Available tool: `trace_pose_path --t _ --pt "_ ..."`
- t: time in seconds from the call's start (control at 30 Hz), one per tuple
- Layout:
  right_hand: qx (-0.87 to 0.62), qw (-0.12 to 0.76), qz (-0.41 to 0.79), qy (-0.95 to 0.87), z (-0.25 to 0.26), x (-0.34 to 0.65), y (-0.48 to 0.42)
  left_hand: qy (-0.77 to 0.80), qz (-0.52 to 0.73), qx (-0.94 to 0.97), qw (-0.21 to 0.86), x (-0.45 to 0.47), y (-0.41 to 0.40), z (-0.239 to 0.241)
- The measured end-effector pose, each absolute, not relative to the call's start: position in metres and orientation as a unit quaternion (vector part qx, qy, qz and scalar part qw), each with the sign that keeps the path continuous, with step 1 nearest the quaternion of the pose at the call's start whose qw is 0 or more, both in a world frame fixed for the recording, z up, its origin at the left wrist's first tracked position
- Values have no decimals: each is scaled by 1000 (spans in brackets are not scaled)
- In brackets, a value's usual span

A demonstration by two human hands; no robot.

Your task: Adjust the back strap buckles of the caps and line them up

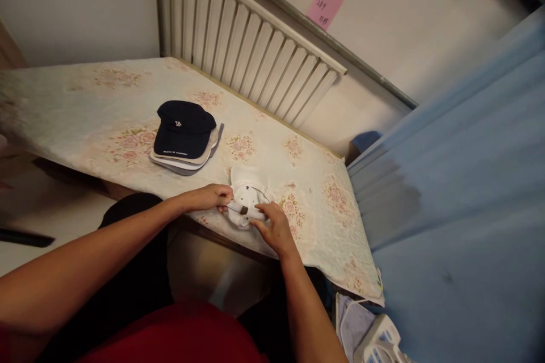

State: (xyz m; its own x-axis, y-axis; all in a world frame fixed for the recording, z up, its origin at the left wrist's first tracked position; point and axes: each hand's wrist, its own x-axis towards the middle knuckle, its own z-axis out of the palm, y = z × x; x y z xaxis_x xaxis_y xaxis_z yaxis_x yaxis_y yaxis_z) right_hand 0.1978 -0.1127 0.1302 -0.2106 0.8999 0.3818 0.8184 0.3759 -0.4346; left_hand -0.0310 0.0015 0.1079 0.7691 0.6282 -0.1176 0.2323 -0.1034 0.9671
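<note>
A white cap [247, 193] lies on the floral-covered table [85, 108] near its front edge, back strap toward me. My left hand [210, 197] pinches the left end of the strap, fingers closed on it. Fingers of my right hand [272, 226] press on the strap's right side by the small brown buckle [244, 210]. Farther back on the table sits a stack of caps [185, 139] with a navy one on top.
A white ribbed radiator [251, 45] runs along the wall behind the table, with a pink sticky note [324, 7] above it. A blue curtain [460, 193] hangs at the right. A white device [378, 340] lies on the floor at lower right.
</note>
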Motion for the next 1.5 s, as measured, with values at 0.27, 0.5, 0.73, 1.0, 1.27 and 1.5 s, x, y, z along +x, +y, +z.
trace_pose_path --t 0.27,0.5,0.73,1.0,1.27,1.5 --pt "-552 293 141 -768 128 228 -107 321 182 725 582 -31 2 110" --pt "-578 292 131 -750 125 234 -102 325 209 708 591 -32 3 107" --pt "-592 298 141 -736 126 234 -102 315 237 674 625 -32 5 99" --pt "-599 309 155 -722 123 234 -101 326 227 686 610 -30 3 102" --pt "-599 324 151 -717 126 227 -102 334 193 850 358 -28 -2 124" --pt "-597 323 150 -719 127 224 -100 266 280 902 194 -9 -33 126"
